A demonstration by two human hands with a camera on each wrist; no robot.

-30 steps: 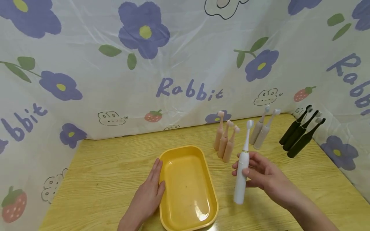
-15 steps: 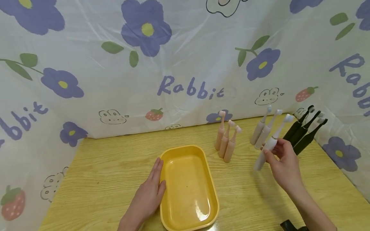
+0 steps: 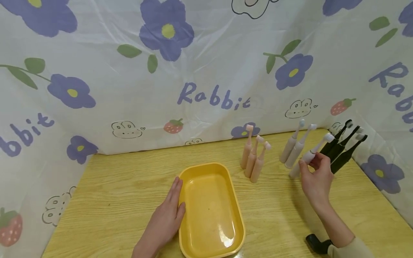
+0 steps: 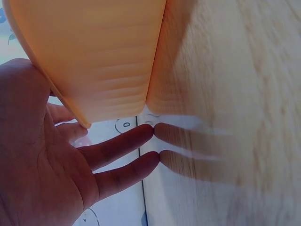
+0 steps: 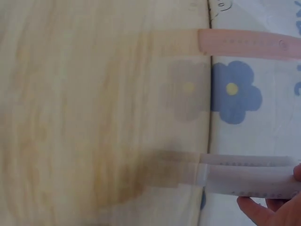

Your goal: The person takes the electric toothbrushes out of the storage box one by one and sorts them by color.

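My right hand point(image 3: 309, 161) pinches a white electric toothbrush point(image 3: 306, 158) by the middle of its handle. It leans with its base low by the table, just right of two other white toothbrushes point(image 3: 292, 147). The right wrist view is blurred and shows the white toothbrush point(image 5: 249, 179) with my fingertips point(image 5: 268, 212) under it. My left hand point(image 3: 177, 193) lies flat on the table with straight fingers along the left rim of a yellow tray point(image 3: 237, 211). The tray has nothing in it. In the left wrist view my fingers point(image 4: 122, 146) touch the tray wall point(image 4: 94, 61).
Three pink toothbrushes point(image 3: 253, 157) stand right of the tray's far end. Three black toothbrushes point(image 3: 342, 148) lean at the far right by the flowered cloth wall point(image 3: 206, 71). A pink toothbrush point(image 5: 249, 44) shows in the right wrist view. The wooden table point(image 3: 113, 186) ends at the cloth.
My right hand carried the white toothbrush from beside the tray to the far right and lowered it next to the two white ones. The left hand stayed on the tray rim.
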